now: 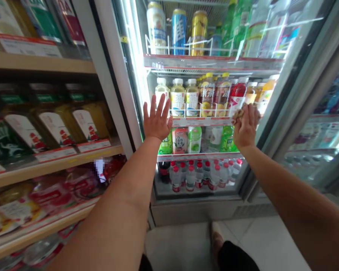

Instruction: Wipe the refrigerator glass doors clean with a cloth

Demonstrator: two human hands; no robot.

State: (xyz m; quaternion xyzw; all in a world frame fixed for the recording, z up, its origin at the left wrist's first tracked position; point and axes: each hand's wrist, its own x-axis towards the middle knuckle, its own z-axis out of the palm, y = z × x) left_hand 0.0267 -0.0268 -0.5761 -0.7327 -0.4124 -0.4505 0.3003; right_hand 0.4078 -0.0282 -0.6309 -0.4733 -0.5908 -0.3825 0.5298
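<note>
My left hand (157, 119) is spread flat, fingers apart, at the glass door of a lit drinks fridge (186, 214). It appears to rest on the glass and holds nothing. Farther right, my right hand (246, 128) is closed over a crumpled brownish cloth (237, 116), held against the same door. Only the cloth's left edge shows past the fingers. Behind the glass, between the hands, stand tea bottles (177, 98) and yellow-capped bottles (207, 96). A bottle of red drink (237, 92) is just above the cloth.
Tall cans (179, 32) and green bottles (241, 26) fill the upper fridge shelf; cartons (194, 139) and red-capped water bottles (190, 177) stand lower. A wooden shelf (45, 62) with bottled juices (83, 120) flanks the left side. Another fridge (332, 98) is at right. My foot (217, 238) is on the tiled floor.
</note>
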